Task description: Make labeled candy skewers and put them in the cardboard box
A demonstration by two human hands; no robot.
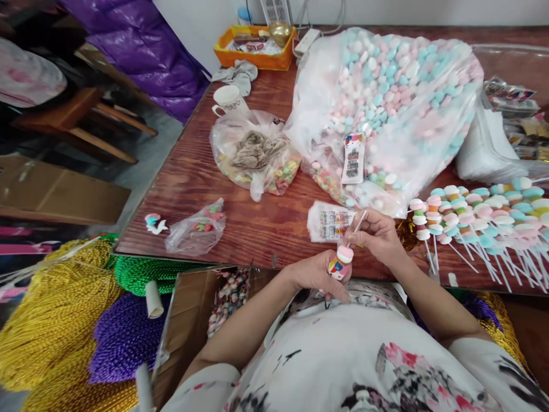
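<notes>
My left hand (319, 273) is closed around a small printed bag (338, 268) in front of my body, at the table's edge. A candy skewer (344, 254) with a pink and white top piece sits at the mouth of this bag; its lower part is hidden by the print and my fingers. With thumb and fingers pinched, my right hand (377, 233) grips the skewer's white stick (361, 221). Just beyond my hands lies a stack of clear printed bags (323, 222). To the right, many finished-looking candy skewers (484, 214) lie in a pile, their sticks toward me.
A large bag of pastel candies (386, 86) covers the back, with a label stack (354, 159) on it. Left of it are a smaller candy bag (257, 154), a mug (229, 100) and an orange tray (257, 60). Below stand an open carton (184, 320) and bead strands (51, 309).
</notes>
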